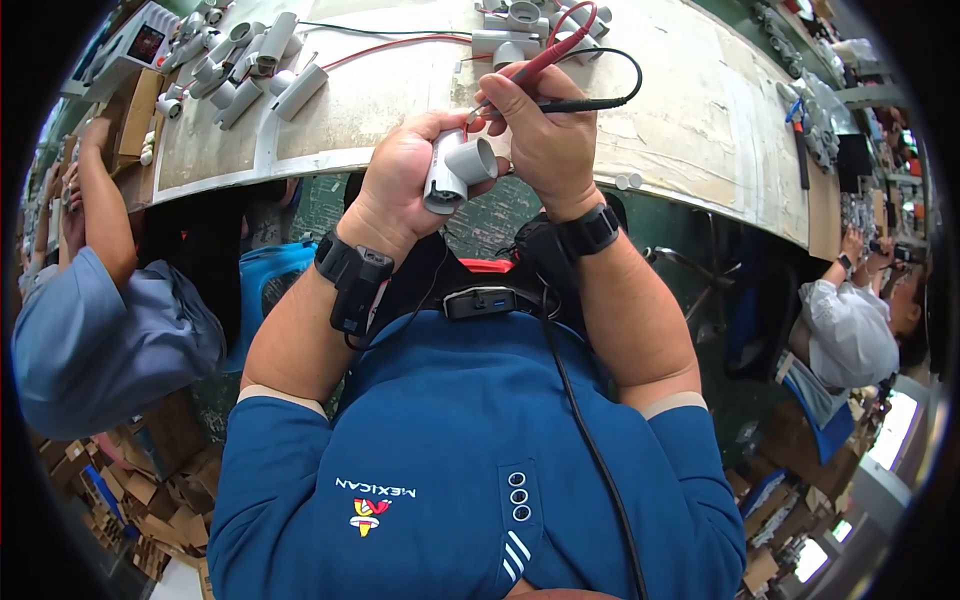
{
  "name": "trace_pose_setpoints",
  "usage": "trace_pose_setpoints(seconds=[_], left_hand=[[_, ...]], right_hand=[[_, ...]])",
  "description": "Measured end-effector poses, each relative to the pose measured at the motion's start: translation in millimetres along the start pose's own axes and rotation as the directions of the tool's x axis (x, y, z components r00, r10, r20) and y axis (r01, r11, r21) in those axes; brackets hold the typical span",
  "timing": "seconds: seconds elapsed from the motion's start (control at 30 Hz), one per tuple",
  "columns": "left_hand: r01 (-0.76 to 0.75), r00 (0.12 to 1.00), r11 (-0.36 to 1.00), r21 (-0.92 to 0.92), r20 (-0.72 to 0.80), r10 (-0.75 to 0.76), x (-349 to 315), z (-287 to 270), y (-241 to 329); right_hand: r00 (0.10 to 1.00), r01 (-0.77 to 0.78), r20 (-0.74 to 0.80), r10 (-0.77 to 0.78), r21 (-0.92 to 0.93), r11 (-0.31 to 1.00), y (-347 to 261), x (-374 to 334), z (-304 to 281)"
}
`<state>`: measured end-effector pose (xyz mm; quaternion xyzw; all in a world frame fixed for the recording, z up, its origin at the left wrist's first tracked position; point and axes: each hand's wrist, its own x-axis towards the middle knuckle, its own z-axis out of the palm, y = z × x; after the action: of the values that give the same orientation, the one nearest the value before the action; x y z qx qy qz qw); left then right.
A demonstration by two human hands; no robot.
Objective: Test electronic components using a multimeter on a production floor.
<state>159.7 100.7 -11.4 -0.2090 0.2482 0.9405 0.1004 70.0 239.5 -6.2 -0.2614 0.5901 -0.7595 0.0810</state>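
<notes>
My left hand (392,180) is wrapped round a grey T-shaped plastic tube housing (440,178), held just off the table's near edge. Its short branch opening points toward the right. My right hand (552,150) pinches a red test probe (548,58) and a black test probe (592,104) together. Their tips meet at the upper end of the housing, close to my left thumb, where a thin red wire (467,126) shows. Whether the metal tips touch the wire ends is too small to tell.
Similar grey tube housings (238,62) lie piled at the table's far left, and more housings (505,45) lie straight ahead. A red lead (390,42) crosses the white tabletop (690,110). A device with a display (146,42) stands far left. Other people sit on both sides.
</notes>
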Motion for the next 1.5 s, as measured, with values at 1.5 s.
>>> trace_pose_setpoints(seconds=[1.5], left_hand=[[0.073,0.997,0.993,-0.089,-0.006,-0.074,1.1,-6.9,-10.4]], right_hand=[[1.0,-0.023,0.006,0.024,-0.121,0.992,10.3,-13.2,-4.5]])
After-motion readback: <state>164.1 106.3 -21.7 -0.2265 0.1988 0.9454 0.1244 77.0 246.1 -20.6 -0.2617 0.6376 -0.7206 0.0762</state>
